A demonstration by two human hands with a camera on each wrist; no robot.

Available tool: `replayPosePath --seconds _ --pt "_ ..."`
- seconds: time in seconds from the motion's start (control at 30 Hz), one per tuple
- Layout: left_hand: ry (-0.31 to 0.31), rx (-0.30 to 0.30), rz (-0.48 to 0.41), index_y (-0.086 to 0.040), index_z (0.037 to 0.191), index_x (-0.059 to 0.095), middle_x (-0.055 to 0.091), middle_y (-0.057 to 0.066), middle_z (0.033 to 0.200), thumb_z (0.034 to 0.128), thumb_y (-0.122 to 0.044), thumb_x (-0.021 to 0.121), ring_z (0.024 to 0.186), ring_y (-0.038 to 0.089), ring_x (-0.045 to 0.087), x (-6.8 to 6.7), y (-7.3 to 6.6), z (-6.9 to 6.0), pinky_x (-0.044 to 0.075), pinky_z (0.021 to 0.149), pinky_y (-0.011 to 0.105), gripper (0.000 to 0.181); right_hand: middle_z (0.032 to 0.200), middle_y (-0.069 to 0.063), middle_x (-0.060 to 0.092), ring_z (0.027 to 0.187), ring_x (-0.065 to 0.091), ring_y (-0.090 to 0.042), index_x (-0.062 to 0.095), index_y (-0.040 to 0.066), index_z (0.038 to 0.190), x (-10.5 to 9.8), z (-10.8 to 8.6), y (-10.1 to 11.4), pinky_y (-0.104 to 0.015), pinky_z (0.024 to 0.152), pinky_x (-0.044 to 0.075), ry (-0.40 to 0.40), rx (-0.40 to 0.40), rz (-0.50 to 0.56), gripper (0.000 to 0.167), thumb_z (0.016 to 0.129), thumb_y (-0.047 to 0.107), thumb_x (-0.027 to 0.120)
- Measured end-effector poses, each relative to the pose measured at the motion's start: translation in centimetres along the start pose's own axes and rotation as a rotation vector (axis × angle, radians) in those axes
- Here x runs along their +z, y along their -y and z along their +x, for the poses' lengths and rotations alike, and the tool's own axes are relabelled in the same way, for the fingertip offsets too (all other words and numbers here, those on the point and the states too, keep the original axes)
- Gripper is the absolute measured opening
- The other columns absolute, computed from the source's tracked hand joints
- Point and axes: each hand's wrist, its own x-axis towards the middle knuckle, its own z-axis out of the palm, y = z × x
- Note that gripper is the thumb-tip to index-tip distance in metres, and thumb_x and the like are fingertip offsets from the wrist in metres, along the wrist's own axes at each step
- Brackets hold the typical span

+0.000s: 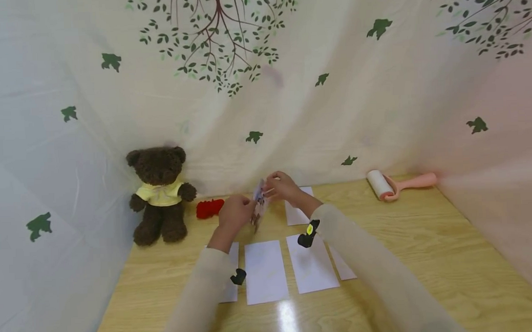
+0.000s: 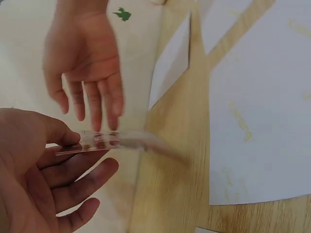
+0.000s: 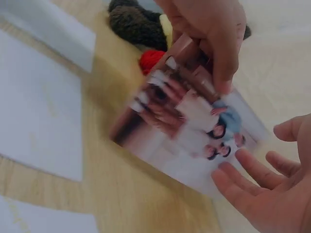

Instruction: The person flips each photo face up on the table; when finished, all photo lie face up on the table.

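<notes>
Pinch of the left hand (image 1: 235, 216) on an edge of the photo (image 3: 182, 119), loose-fingered right hand (image 1: 286, 188) alongside.

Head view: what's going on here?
A person's left hand pinches a photo of several people, held tilted above the table. The right hand is at the photo's edge, fingers extended; whether they touch it is hard to tell. White sheets lie on the table. A bear and a red bundle are to the left, a roller to the right.
</notes>
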Motion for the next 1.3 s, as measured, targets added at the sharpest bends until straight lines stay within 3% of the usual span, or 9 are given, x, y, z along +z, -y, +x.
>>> replayPosePath --seconds 0.13,0.27,0.43,0.5,0.67,0.87,1.03,1.17,1.3 --pt "0.015 -0.116 -0.106 -0.01 0.101 0.084 0.073 0.003 0.081 0.1014 -0.035 0.064 0.07 0.017 0.057 -0.5 1.3 0.2 0.04 0.057 0.028 0.032 0.139 -0.03 0.064 0.127 0.064 -0.044 0.047 -0.002 0.149 0.6 -0.3 -0.8 -0.058 0.112 0.05 0.082 -0.01 -0.188 0.044 0.11 0.019 0.047" --pt "0.049 -0.194 -0.082 -0.007 0.098 0.083 0.074 0.005 0.083 0.1007 -0.035 0.063 0.072 0.02 0.059 -0.6 2.8 0.1 0.041 0.059 0.031 0.034 0.149 -0.026 0.059 0.136 0.06 -0.041 0.051 -0.003 0.15 1.4 -0.6 -1.7 -0.05 0.116 0.049 0.214 -0.081 -0.52 0.046 0.109 0.017 0.047" --pt "0.11 -0.186 0.053 -0.005 0.094 0.074 0.069 0.008 0.085 0.1005 -0.033 0.066 0.077 0.024 0.06 0.5 4.4 0.1 0.042 0.067 0.036 0.03 0.149 -0.022 0.061 0.139 0.059 -0.039 0.058 -0.003 0.146 2.1 -1.1 -2.4 -0.049 0.117 0.047 0.308 -0.182 -0.904 0.043 0.107 0.014 0.052" --pt "0.128 -0.155 0.107 -0.004 0.109 0.068 0.066 0.013 0.099 0.0986 -0.032 0.069 0.086 0.028 0.061 1.0 4.7 0.0 0.047 0.074 0.04 0.03 0.148 -0.021 0.063 0.14 0.058 -0.038 0.06 -0.001 0.145 2.3 -1.2 -2.5 -0.049 0.118 0.046 0.316 -0.194 -0.97 0.042 0.106 0.012 0.056" --pt "0.197 -0.046 0.203 -0.011 0.151 0.055 0.051 0.027 0.14 0.1022 -0.031 0.063 0.111 0.039 0.056 1.8 4.3 -0.4 0.053 0.087 0.053 0.053 0.152 -0.017 0.061 0.144 0.055 -0.037 0.06 0.004 0.146 2.3 -1.1 -2.4 -0.049 0.121 0.043 0.318 -0.177 -0.998 0.043 0.104 0.015 0.062" --pt "0.218 -0.043 0.303 -0.014 0.15 0.06 0.043 0.033 0.158 0.1029 -0.031 0.062 0.122 0.046 0.059 1.9 3.6 -0.6 0.054 0.096 0.057 0.05 0.155 -0.017 0.058 0.144 0.054 -0.037 0.054 0.005 0.152 1.0 -0.5 -3.0 -0.051 0.122 0.042 0.29 -0.2 -0.911 0.045 0.11 0.021 0.052" --pt "0.22 -0.065 0.292 -0.01 0.151 0.058 0.033 0.035 0.165 0.0999 -0.03 0.068 0.129 0.048 0.059 1.9 3.4 -0.7 0.053 0.103 0.06 0.056 0.141 -0.018 0.067 0.133 0.062 -0.036 0.065 0.003 0.14 -1.7 -0.4 -3.6 -0.051 0.113 0.049 0.097 -0.229 -0.803 0.039 0.111 0.026 0.052" --pt "0.206 -0.068 0.288 -0.008 0.149 0.059 0.033 0.036 0.163 0.0986 -0.03 0.071 0.119 0.045 0.063 1.8 3.2 -0.8 0.055 0.097 0.057 0.056 0.123 -0.019 0.071 0.112 0.066 -0.033 0.071 0.001 0.126 -5.0 -1.0 -3.2 -0.049 0.097 0.054 -0.058 -0.173 -0.804 0.032 0.11 0.023 0.054" --pt "0.163 -0.046 0.291 -0.007 0.148 0.06 0.042 0.032 0.151 0.0998 -0.033 0.071 0.103 0.037 0.063 1.9 2.6 -0.6 0.057 0.089 0.051 0.056 0.122 -0.022 0.068 0.108 0.065 -0.034 0.069 -0.001 0.122 -8.7 -1.5 -3.0 -0.049 0.095 0.054 -0.162 -0.083 -0.806 0.031 0.109 0.021 0.053"
